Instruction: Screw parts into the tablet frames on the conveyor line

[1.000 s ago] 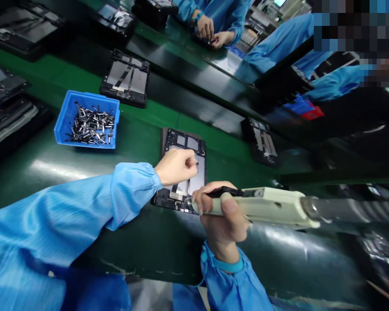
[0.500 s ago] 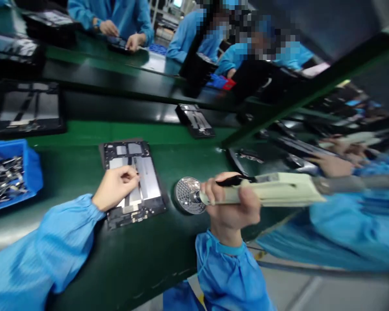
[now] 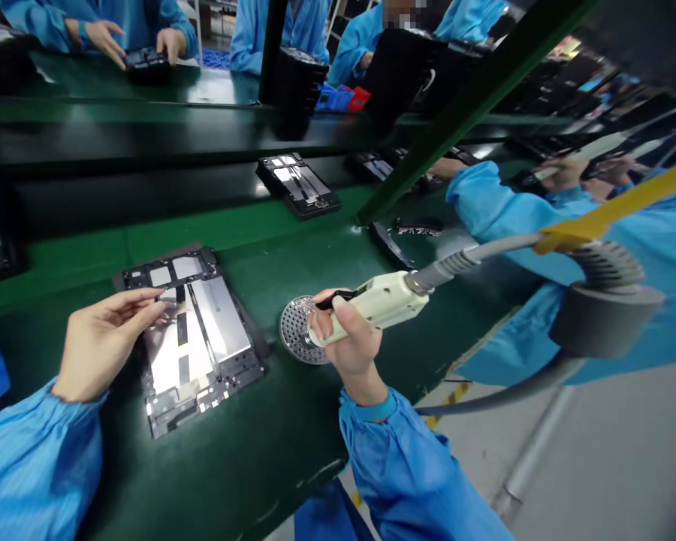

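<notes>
My left hand (image 3: 104,338) rests over the left edge of a black tablet frame (image 3: 194,338) with silver panels, lying on the green belt. Its thumb and forefinger pinch a small metal part, too small to make out well. My right hand (image 3: 343,338) grips a cream handheld tool (image 3: 375,300) with a round perforated metal head (image 3: 298,329) at its end, close to the frame's right side but not touching it. A grey cable (image 3: 484,248) runs from the tool up to a grey reel (image 3: 605,300).
A black tablet frame (image 3: 296,184) and a dark one (image 3: 391,244) lie farther along the belt. A green steel bar (image 3: 473,113) crosses overhead. Co-workers in blue sleeves (image 3: 501,203) work beyond it. Grey floor (image 3: 597,451) lies below the belt's near edge.
My view has swung, taking the blue bin almost out of sight. My left hand has slid to the frame's left side. The tool now tilts upward toward its cable.
</notes>
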`<state>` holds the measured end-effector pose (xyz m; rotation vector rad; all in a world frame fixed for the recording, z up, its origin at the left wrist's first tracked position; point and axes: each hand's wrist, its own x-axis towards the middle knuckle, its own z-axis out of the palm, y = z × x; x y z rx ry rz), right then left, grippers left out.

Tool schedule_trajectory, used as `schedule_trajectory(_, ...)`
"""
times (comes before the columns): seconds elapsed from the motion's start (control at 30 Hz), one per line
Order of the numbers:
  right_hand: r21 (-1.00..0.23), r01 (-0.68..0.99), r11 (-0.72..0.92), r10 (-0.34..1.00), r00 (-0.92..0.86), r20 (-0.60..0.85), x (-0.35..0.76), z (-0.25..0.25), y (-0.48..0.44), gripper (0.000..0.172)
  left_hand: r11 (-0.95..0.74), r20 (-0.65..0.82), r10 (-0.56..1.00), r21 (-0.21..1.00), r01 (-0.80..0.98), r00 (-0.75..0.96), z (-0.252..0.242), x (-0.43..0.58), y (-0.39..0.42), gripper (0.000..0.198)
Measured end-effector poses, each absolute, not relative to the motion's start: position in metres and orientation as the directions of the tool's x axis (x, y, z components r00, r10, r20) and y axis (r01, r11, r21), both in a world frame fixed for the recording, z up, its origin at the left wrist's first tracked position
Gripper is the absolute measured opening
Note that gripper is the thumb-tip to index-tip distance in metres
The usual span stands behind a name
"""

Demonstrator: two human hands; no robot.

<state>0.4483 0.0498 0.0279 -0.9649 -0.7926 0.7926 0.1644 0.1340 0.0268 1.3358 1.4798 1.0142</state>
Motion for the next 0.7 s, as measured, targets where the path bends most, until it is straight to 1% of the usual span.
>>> schedule_trajectory(0.1, -0.912, -0.2, 0.358, 0.849, 0.476, 0.229, 0.449, 0.026, 0.051, 0.03, 0.082, -0.063, 0.996, 0.947, 0.311, -0.068, 0.029, 0.163, 0.136, 0.029)
schedule_trajectory(0.27, -0.915, -0.205, 0.349, 0.867, 0.441, 0.232, 0.452, 0.028, 0.049, 0.031, 0.05, -0.028, 0.996, 0.964, 0.263, -0.085, 0.03, 0.162, 0.139, 0.03)
schedule_trajectory(0.43, -0.935, -0.184, 0.302, 0.899, 0.382, 0.215, 0.452, 0.028, 0.047, 0.033, 0.016, 0.024, 0.993, 0.941, 0.339, -0.114, 0.032, 0.156, 0.147, 0.017)
schedule_trajectory(0.5, -0.945, -0.173, 0.278, 0.902, 0.385, 0.195, 0.45, 0.028, 0.046, 0.034, 0.018, 0.032, 0.99, 0.938, 0.346, -0.139, 0.03, 0.151, 0.155, 0.017)
schedule_trajectory(0.57, -0.951, -0.153, 0.268, 0.894, 0.407, 0.186, 0.448, 0.03, 0.045, 0.033, 0.024, 0.033, 0.986, 0.943, 0.333, -0.166, 0.027, 0.147, 0.165, 0.022)
schedule_trajectory(0.63, -0.948, -0.151, 0.279, 0.882, 0.432, 0.191, 0.447, 0.035, 0.045, 0.031, 0.055, 0.007, 0.982, 0.948, 0.314, -0.19, 0.022, 0.142, 0.178, 0.024)
schedule_trajectory(0.7, -0.938, -0.173, 0.3, 0.871, 0.451, 0.196, 0.447, 0.046, 0.046, 0.03, 0.099, -0.036, 0.977, 0.95, 0.295, -0.21, 0.017, 0.138, 0.191, 0.021)
